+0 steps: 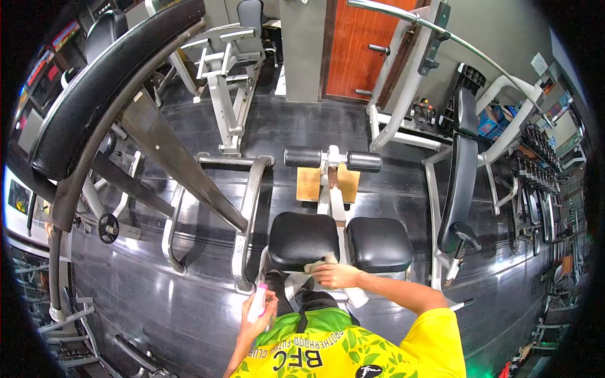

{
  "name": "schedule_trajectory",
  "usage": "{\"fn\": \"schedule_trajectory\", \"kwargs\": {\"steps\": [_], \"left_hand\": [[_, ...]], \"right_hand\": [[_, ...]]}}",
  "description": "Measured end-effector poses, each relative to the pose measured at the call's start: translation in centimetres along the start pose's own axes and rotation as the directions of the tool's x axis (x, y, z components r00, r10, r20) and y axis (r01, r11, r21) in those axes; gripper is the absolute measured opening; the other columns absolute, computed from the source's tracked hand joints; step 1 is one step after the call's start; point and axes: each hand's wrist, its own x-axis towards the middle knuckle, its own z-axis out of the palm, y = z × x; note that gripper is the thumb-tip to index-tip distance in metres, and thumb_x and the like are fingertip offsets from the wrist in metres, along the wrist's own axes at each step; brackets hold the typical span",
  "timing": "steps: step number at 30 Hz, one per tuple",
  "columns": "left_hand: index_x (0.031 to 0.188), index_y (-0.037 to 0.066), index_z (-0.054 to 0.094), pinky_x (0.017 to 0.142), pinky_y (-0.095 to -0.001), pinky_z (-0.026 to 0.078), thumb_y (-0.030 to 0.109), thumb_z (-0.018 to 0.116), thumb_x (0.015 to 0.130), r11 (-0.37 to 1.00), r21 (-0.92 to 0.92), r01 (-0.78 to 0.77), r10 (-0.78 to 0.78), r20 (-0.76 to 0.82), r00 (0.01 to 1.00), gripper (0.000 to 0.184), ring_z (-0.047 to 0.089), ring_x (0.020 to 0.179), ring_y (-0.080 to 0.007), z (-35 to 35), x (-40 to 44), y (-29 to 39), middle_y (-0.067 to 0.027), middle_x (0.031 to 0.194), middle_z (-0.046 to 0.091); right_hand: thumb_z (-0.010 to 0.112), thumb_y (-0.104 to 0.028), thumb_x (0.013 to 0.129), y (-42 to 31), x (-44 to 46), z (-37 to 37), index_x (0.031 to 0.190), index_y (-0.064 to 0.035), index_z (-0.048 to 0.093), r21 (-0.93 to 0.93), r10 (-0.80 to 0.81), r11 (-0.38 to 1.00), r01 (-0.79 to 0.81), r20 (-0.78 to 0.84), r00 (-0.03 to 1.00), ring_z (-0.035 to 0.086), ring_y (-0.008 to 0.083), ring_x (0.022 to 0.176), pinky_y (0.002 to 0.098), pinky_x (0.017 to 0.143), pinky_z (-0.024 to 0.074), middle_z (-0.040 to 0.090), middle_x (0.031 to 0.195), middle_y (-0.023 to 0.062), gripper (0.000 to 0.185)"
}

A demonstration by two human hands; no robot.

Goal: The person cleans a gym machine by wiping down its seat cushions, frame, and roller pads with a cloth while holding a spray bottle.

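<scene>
My left hand (pixel 267 310) is wrapped round a white spray bottle (pixel 257 302) with a pink top, held low in front of my body. A pale, crumpled cloth (pixel 321 263) is in my right hand (pixel 336 276), at the near edge of the left black seat pad (pixel 304 240). The right seat pad (pixel 379 243) lies just beyond my right wrist. Between the two pads runs a white metal frame (pixel 336 205), leading up to black foam rollers (pixel 364 161). My right fingertips are partly hidden by the cloth.
A large padded bench (pixel 113 82) on a metal frame rises at my left. An upright black bench (pixel 461 189) stands at right, with dumbbell racks (pixel 535 170) behind it. A wooden board (pixel 307 184) lies under the rollers. Ahead is a reddish door (pixel 359 57).
</scene>
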Motion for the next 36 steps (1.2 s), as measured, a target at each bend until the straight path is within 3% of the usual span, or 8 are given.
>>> {"fn": "schedule_trajectory", "kwargs": {"steps": [7,10,15,18,21,27,29,36], "left_hand": [[0.102,-0.001,0.056,0.053,-0.0219,0.047,-0.003,0.060,0.084,0.999,0.045,-0.024,0.022,0.027,0.999,0.019,0.057,0.060,-0.0073,-0.4,0.9,1.1,-0.0053,0.079,0.062],[0.102,-0.001,0.056,0.054,-0.0219,0.048,-0.003,0.059,0.084,0.997,0.071,-0.013,0.012,0.006,1.000,0.019,0.058,0.060,-0.0073,-0.9,0.9,0.8,-0.0052,0.079,0.062],[0.103,-0.001,0.056,0.056,-0.0218,0.048,-0.003,0.060,0.084,0.996,0.078,0.032,-0.033,0.016,0.999,0.020,0.058,0.062,-0.0073,-1.1,1.4,0.7,-0.0053,0.080,0.062],[0.103,-0.001,0.056,0.057,-0.0218,0.049,-0.002,0.060,0.084,0.995,0.087,0.037,-0.038,0.010,0.999,0.020,0.059,0.063,-0.0074,-0.9,1.7,1.3,-0.0053,0.081,0.063],[0.103,-0.001,0.057,0.057,-0.0221,0.049,-0.001,0.061,0.083,0.998,0.059,0.021,-0.020,-0.005,1.000,0.020,0.059,0.062,-0.0077,-1.0,1.7,1.4,-0.0056,0.080,0.063],[0.101,-0.002,0.058,0.055,-0.0226,0.049,-0.001,0.062,0.083,0.990,0.137,0.017,-0.015,-0.019,1.000,0.018,0.059,0.062,-0.0079,-1.6,1.3,1.1,-0.0061,0.081,0.063],[0.101,-0.001,0.057,0.055,-0.0225,0.048,-0.001,0.062,0.083,0.996,0.075,0.046,-0.043,-0.049,0.998,0.019,0.059,0.061,-0.0081,-1.7,1.2,0.6,-0.0057,0.081,0.063],[0.101,-0.001,0.057,0.055,-0.0224,0.048,0.000,0.061,0.084,0.996,0.068,0.050,-0.050,0.012,0.999,0.018,0.058,0.061,-0.0082,-1.1,1.8,0.0,-0.0060,0.080,0.063]], "right_hand": [[0.050,-0.021,0.080,2.4,-5.1,-2.6,0.097,-0.0179,0.057,0.111,-0.044,0.992,0.053,-0.080,0.996,0.043,0.0174,0.125,0.0362,0.112,0.0272,0.060,0.116,-0.0010,0.019],[0.056,-0.016,0.079,4.9,-7.7,-6.3,0.104,-0.0222,0.060,0.387,0.294,0.867,-0.313,0.108,0.950,0.056,0.0217,0.111,0.0386,0.096,0.0452,0.062,0.111,0.0048,0.026],[0.054,-0.023,0.085,12.9,-8.8,-6.2,0.123,-0.0177,0.051,0.596,0.918,0.227,-0.770,0.134,0.374,0.060,0.0392,0.095,0.0452,0.076,0.0504,0.064,0.098,0.0198,0.038],[0.056,-0.020,0.089,15.7,-5.2,-1.7,0.121,-0.0138,0.051,0.823,0.998,0.028,-0.568,-0.056,-0.031,0.065,0.0341,0.085,0.0401,0.072,0.0495,0.065,0.093,0.0194,0.034],[0.055,-0.024,0.090,15.6,-1.2,3.2,0.117,-0.0046,0.055,0.831,0.849,-0.525,-0.183,0.495,-0.187,0.062,0.0243,0.091,0.0369,0.078,0.0478,0.065,0.098,0.0178,0.033],[0.052,-0.028,0.093,13.0,1.8,9.7,0.128,0.0017,0.047,0.760,0.746,-0.644,-0.084,0.601,-0.288,0.051,0.0291,0.115,0.0347,0.095,0.0390,0.054,0.124,0.0209,0.046],[0.051,-0.028,0.092,12.0,1.7,9.8,0.126,-0.0026,0.048,0.727,0.823,-0.566,-0.390,0.469,-0.320,0.053,0.0366,0.114,0.0404,0.094,0.0411,0.057,0.117,0.0255,0.043],[0.050,-0.012,0.088,2.2,2.1,1.0,0.114,-0.0033,0.047,0.772,0.923,-0.375,-0.514,0.259,-0.284,0.056,0.0487,0.092,0.0525,0.073,0.0452,0.059,0.090,0.0330,0.027]]}}
